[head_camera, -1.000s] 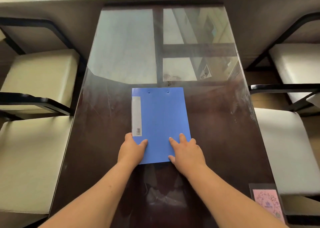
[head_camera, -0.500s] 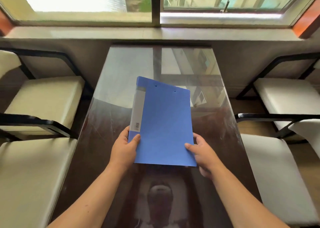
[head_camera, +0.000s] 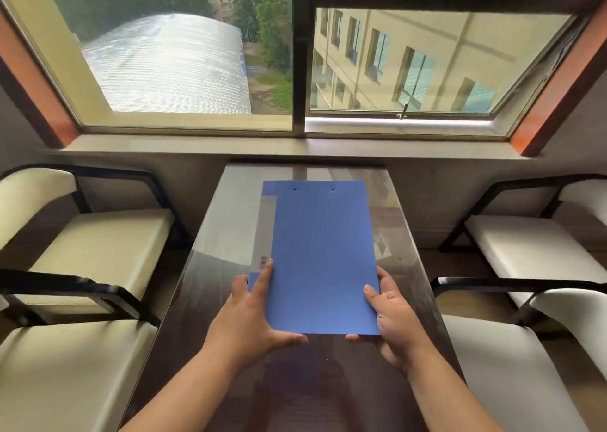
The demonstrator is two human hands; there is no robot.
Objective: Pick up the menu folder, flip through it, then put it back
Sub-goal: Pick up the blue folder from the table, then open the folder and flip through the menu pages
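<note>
A blue menu folder (head_camera: 323, 254) is held up off the dark glass-topped table (head_camera: 210, 300), closed, its front cover tilted toward me. A grey spine strip with a barcode label shows along its left edge. My left hand (head_camera: 253, 320) grips the lower left corner, index finger stretched up the cover edge, thumb under the bottom edge. My right hand (head_camera: 392, 316) holds the lower right corner, thumb on the cover and fingers behind.
Cream-cushioned chairs with black frames stand on both sides: left (head_camera: 98, 251) and right (head_camera: 532, 251). A windowsill (head_camera: 295, 145) and a large window (head_camera: 184, 63) lie beyond the table's far end.
The folder went from lying flat on the table to being lifted in both hands and raised more upright. My view tilted up, bringing the window into sight.
</note>
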